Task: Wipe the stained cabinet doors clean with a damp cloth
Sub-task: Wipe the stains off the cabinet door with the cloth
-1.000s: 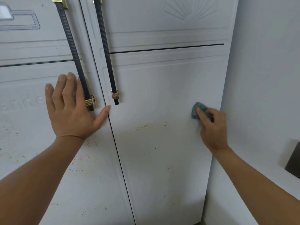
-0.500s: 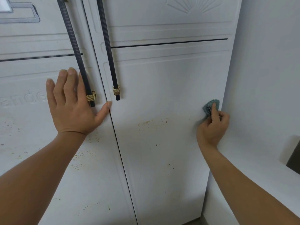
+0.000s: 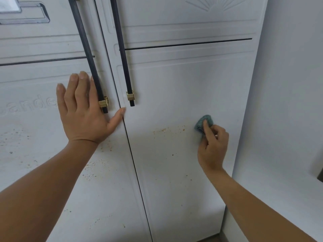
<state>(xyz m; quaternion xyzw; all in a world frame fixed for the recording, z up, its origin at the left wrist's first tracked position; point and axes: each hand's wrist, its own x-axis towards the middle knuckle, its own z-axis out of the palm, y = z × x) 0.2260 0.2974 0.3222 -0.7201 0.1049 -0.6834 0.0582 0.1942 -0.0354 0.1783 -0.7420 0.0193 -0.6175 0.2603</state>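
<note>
Right hand (image 3: 212,147) has slid the cloth (image 3: 203,124) leftward toward the stains (image 3: 167,130)

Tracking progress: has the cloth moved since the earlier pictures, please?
Yes: the cloth slid left across the door, away from its right edge, toward the stains.

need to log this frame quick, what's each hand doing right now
Left hand: open, flat on the left cabinet door.
Right hand: holding the teal cloth against the right cabinet door.
</note>
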